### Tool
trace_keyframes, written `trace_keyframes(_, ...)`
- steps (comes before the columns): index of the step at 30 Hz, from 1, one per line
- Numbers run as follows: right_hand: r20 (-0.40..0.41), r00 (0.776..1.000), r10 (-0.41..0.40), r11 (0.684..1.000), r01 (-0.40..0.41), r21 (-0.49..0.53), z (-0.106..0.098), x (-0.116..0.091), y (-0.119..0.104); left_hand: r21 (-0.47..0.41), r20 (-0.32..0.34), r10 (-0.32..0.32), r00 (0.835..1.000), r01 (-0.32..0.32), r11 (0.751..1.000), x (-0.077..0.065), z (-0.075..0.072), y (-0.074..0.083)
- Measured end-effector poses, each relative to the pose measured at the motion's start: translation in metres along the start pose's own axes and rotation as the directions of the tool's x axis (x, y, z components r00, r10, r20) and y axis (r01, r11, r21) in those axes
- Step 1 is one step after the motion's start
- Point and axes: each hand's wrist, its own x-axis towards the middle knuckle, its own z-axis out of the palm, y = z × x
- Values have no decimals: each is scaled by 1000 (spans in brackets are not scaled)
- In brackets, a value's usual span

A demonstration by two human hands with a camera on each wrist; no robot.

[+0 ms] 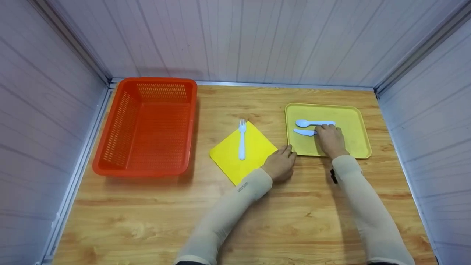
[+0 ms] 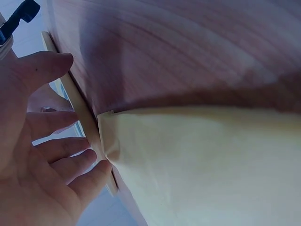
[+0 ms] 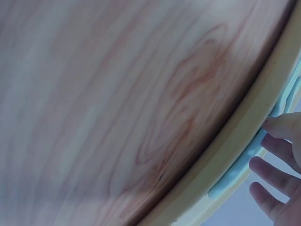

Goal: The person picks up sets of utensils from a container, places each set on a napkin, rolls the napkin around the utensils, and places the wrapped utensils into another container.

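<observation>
A yellow tray [image 1: 353,141] lies at the right of the table, bearing a pale plastic spoon [image 1: 302,123] and, below it, a pale plastic knife [image 1: 304,132]. My right hand [image 1: 331,141] reaches over the tray and pinches the knife's handle between thumb and finger; the hand hides the handle in the head view. At the tray's lower left corner, my left hand [image 1: 280,163] touches the rim with loosely extended fingers [image 2: 61,148]. Its little finger meets the corner of a yellow napkin [image 2: 211,160]. A pale plastic fork [image 1: 242,141] lies upright across that napkin, tines away from me.
An orange perforated basket [image 1: 158,171] stands at the back left. Panelled walls [image 1: 239,40] enclose the wooden table [image 1: 147,221] at the back and both sides.
</observation>
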Motion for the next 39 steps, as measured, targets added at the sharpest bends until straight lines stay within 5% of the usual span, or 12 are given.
trace_keyframes(11,-89,990,-109,993,112,26,-6,1,-22,-42,-177,8,984,-16,999,-22,-3,-26)
trace_keyframes(18,-289,934,-211,962,251,110,-14,4,-59,-188,-167,-115,979,83,979,-51,-8,-56)
trace_keyframes(22,-312,930,-193,953,253,165,-16,7,-88,-251,-168,-205,964,159,955,-71,-5,-72)
trace_keyframes(31,-91,996,5,932,29,361,-20,19,-151,-387,-143,-376,915,298,872,-110,7,-100)
trace_keyframes(35,36,996,80,905,-88,417,-17,27,-173,-418,-109,-417,902,339,843,-118,12,-106)
trace_keyframes(39,128,984,127,876,-172,451,-12,36,-190,-407,-93,-425,900,355,842,-122,16,-110)
